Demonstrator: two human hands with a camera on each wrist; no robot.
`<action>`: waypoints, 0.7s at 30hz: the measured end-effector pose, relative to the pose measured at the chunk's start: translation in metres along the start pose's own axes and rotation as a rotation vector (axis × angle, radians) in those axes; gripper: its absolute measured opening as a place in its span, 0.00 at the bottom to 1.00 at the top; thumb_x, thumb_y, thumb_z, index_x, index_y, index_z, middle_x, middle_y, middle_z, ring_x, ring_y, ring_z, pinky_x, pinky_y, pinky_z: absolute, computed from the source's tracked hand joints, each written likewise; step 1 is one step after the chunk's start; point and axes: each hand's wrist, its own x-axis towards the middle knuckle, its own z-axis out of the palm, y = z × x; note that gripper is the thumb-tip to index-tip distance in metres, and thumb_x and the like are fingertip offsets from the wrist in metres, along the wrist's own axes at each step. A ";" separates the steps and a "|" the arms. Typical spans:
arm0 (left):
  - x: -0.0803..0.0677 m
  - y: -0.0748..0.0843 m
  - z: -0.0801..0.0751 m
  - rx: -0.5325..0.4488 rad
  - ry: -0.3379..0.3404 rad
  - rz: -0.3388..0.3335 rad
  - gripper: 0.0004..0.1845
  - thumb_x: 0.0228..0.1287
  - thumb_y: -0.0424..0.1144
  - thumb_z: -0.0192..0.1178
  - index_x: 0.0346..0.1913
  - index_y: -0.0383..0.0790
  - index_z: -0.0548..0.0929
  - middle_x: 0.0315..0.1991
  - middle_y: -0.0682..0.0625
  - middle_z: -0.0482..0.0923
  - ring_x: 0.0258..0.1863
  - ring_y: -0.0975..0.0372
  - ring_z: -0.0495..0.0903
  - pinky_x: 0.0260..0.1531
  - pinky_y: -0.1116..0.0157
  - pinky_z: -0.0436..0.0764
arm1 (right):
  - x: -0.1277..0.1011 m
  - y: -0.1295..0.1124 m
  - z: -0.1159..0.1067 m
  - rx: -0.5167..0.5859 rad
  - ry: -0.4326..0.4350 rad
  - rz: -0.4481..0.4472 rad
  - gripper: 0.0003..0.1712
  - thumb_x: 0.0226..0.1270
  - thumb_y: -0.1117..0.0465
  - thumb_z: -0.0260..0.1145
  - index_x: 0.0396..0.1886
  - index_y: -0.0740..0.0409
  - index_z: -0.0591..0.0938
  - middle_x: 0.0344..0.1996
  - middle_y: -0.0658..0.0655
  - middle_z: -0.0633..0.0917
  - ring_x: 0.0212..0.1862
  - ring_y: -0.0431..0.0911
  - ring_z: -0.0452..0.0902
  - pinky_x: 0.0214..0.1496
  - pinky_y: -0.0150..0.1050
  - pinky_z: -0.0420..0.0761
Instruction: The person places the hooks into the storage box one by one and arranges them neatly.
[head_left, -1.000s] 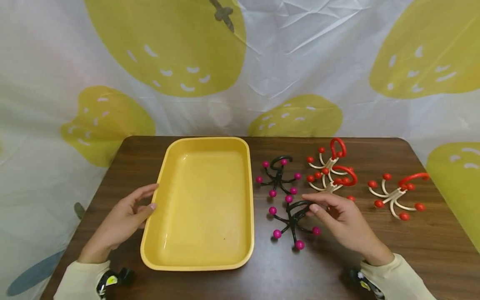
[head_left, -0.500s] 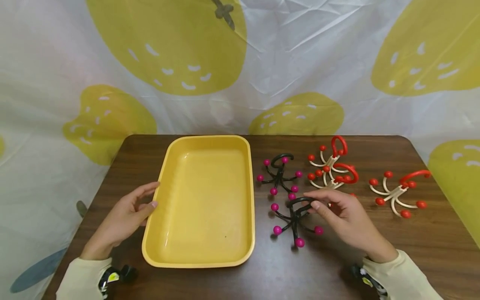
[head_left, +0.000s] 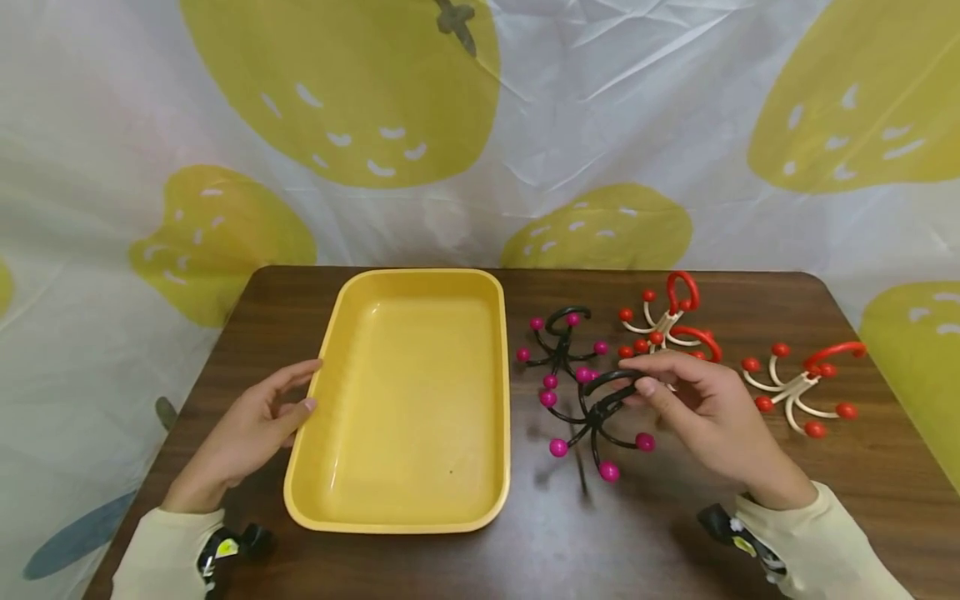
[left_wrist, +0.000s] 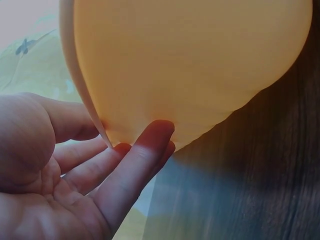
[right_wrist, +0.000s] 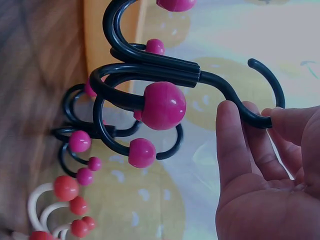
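My right hand (head_left: 712, 417) pinches the curved top hook of a black multi-arm hook hanger (head_left: 597, 414) with pink ball tips. In the head view its shadow lies apart below it, so it is raised off the table. The right wrist view shows thumb and fingers on the bend of the hanger's (right_wrist: 220, 80) stem. A second black hanger (head_left: 559, 354) rests just behind it. My left hand (head_left: 243, 442) holds the left side of a yellow tray (head_left: 504, 375), thumb at the rim and fingers against the outer wall (left_wrist: 175, 75).
Cream hangers with red ball tips stand to the right: one at the back (head_left: 666, 323), another partly behind my right hand, and one farther right (head_left: 793, 387). The brown wooden table (head_left: 555, 550) ends at a lemon-print cloth (head_left: 442, 225).
The black hanger in my right hand has risen from the table and shifted slightly back and right. My left hand stays at the tray's side.
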 end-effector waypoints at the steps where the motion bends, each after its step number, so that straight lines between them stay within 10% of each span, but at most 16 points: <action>1: 0.000 0.000 0.000 0.000 0.001 -0.002 0.32 0.82 0.35 0.57 0.83 0.41 0.61 0.79 0.33 0.64 0.52 0.51 0.90 0.40 0.57 0.92 | 0.002 -0.002 0.000 -0.001 0.003 0.005 0.20 0.71 0.82 0.63 0.57 0.66 0.86 0.51 0.42 0.90 0.40 0.35 0.91 0.23 0.30 0.79; 21: 0.002 0.004 0.002 -0.026 0.009 0.007 0.33 0.81 0.33 0.57 0.83 0.39 0.60 0.80 0.32 0.62 0.49 0.55 0.90 0.37 0.57 0.92 | 0.044 -0.016 0.001 0.232 -0.012 0.078 0.15 0.77 0.76 0.61 0.59 0.73 0.83 0.45 0.57 0.93 0.46 0.44 0.92 0.47 0.42 0.91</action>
